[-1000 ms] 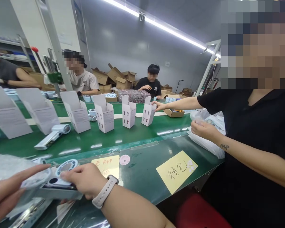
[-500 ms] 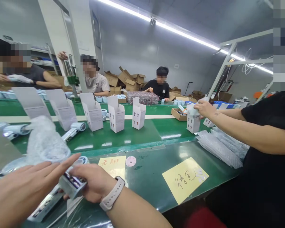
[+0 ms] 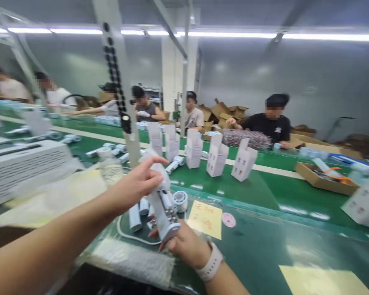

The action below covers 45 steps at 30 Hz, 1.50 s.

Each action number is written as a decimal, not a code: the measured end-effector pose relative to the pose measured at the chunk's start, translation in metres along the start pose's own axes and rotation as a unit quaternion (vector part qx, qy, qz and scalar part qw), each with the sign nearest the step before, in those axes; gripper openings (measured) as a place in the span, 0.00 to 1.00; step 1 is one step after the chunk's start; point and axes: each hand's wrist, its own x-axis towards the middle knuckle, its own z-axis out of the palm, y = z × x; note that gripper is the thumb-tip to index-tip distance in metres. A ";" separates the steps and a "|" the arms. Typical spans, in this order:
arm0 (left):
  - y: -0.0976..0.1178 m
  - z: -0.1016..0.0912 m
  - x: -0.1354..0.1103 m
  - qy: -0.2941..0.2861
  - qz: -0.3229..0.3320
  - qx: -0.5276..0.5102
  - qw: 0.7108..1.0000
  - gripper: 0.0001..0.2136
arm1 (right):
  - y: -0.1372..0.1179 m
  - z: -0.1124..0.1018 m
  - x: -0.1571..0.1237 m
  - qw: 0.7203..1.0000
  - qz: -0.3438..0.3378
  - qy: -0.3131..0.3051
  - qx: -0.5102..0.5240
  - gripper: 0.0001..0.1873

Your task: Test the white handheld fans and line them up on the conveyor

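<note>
Holding 1 tilted device [image 3: 160, 211]: right hand [image 3: 190, 246] below, left hand [image 3: 138, 180] above.

left hand [image 3: 138, 180] bends inward, right hand [image 3: 190, 245] curls.

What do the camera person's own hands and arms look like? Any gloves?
The left hand and right hand have no gloves, and no sleeves show. The right one wears a pale wrist strap; nothing worn shows on the left.

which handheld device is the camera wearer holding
The tilted handheld device with its inner parts showing: the right hand grips its lower end, the left hand is at its upper end. The others nearby rest on the bench or green belt.
</note>
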 end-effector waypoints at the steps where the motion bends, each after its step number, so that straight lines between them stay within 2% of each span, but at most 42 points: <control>1: 0.000 -0.001 0.000 0.005 -0.013 -0.043 0.999 0.23 | 0.002 0.002 -0.003 1.000 -0.025 0.007 -0.014 0.39; 3: -0.002 -0.002 -0.001 0.023 -0.045 -0.123 0.991 0.20 | 0.006 0.005 -0.007 0.993 -0.066 0.064 -0.068 0.39; 4: -0.005 -0.001 -0.001 0.030 -0.058 -0.151 0.986 0.19 | 0.008 0.007 -0.008 0.986 -0.079 0.108 -0.102 0.34; 7: -0.016 0.002 -0.003 0.008 -0.075 -0.180 0.981 0.17 | 0.006 0.006 -0.010 0.950 -0.102 0.235 -0.181 0.08; 9: -0.025 0.004 -0.005 -0.012 -0.043 -0.159 0.986 0.16 | -0.001 0.002 -0.011 0.925 -0.138 0.288 -0.206 0.08; 12: -0.031 0.006 -0.010 -0.010 0.046 -0.095 0.994 0.17 | -0.016 -0.005 -0.014 0.883 -0.215 0.343 -0.239 0.08; 14: -0.029 0.007 -0.015 -0.012 0.093 -0.051 0.994 0.18 | -0.024 -0.006 -0.014 0.866 -0.248 0.348 -0.260 0.08; 16: -0.026 0.008 -0.019 -0.016 0.120 -0.010 0.993 0.19 | -0.027 -0.005 -0.014 0.872 -0.253 0.324 -0.266 0.08; 19: -0.025 0.010 -0.021 -0.003 0.122 0.055 0.991 0.20 | -0.024 -0.005 -0.013 0.915 -0.215 0.273 -0.206 0.12; 21: -0.026 0.010 -0.019 0.007 0.106 0.078 0.991 0.20 | -0.021 -0.006 -0.014 0.945 -0.176 0.255 -0.108 0.16; 23: -0.026 0.009 -0.016 0.009 0.091 0.068 0.994 0.20 | -0.019 -0.008 -0.016 0.954 -0.148 0.262 0.007 0.19; 25: -0.024 0.007 -0.014 0.001 0.084 0.040 0.996 0.19 | -0.019 -0.011 -0.018 0.944 -0.134 0.290 0.076 0.19; 29: -0.018 0.004 -0.014 -0.033 0.072 0.006 0.997 0.19 | -0.026 -0.018 -0.021 0.920 -0.148 0.351 0.094 0.16; 34: -0.013 0.006 -0.022 -0.054 0.080 -0.020 0.995 0.19 | -0.031 -0.020 -0.018 0.920 -0.172 0.331 0.122 0.16; 39: 0.001 -0.002 -0.043 -0.073 0.096 -0.030 0.992 0.21 | -0.029 -0.026 -0.011 0.908 -0.136 0.323 0.232 0.14; 42: 0.013 -0.021 -0.060 -0.029 0.101 -0.040 0.994 0.23 | -0.025 -0.036 -0.011 0.889 -0.092 0.346 0.287 0.13; 45: 0.020 -0.049 -0.082 0.085 0.097 -0.018 0.992 0.26 | -0.020 -0.046 -0.014 0.883 -0.034 0.375 0.280 0.11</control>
